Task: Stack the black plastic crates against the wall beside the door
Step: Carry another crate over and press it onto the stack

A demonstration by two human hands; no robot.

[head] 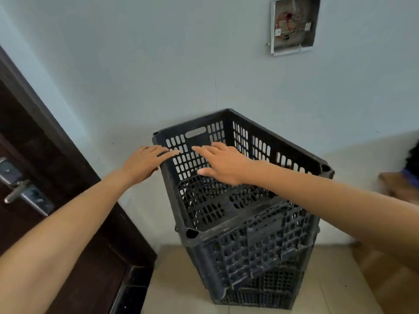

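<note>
Judged stiff and light, the top crate is best taken at the handle slot, left hand and right hand being spread flat, gripping nothing.

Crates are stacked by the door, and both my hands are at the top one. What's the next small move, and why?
Probably turn the top crate square to the wall: one corner points at it, and the left hand and right hand are open by its side.
</note>
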